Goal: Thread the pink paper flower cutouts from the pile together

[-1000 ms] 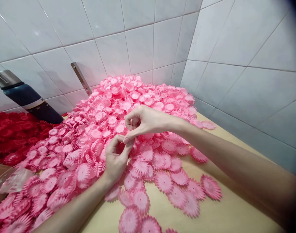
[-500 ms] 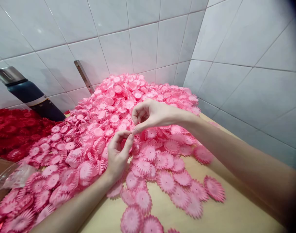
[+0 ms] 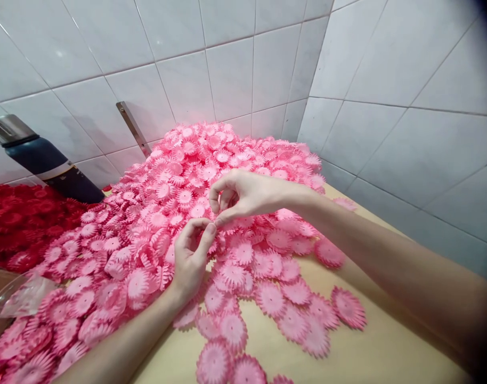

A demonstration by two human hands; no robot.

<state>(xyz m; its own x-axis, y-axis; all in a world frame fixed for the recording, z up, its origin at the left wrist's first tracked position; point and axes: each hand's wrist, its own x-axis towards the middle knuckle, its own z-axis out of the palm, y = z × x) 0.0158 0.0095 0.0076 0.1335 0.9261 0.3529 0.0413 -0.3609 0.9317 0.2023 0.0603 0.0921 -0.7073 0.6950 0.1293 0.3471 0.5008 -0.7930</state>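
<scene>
A big heap of pink fabric petal discs (image 3: 163, 189), round with fringed edges and a small centre hole, fills the middle of the view. Over its near part, my left hand (image 3: 191, 256) has thumb and forefinger pinched together. My right hand (image 3: 241, 194) comes in from the right, its thumb and fingertips meeting those of the left. Whatever lies between the fingertips is too small to make out. Loose pink discs (image 3: 271, 298) lie on the yellowish tabletop (image 3: 275, 352) below my hands.
A dark blue bottle (image 3: 51, 165) with a steel cap stands at the left by the tiled wall (image 3: 179, 80). Red petal pieces (image 3: 23, 224) are heaped beside it. A clear plastic container (image 3: 19, 298) sits at the left edge. A metal strip (image 3: 132, 128) leans at the wall.
The whole view has shifted slightly, moving the scene a little to the left. Both hands keep their fingertips together; the right hand sits marginally lower.
</scene>
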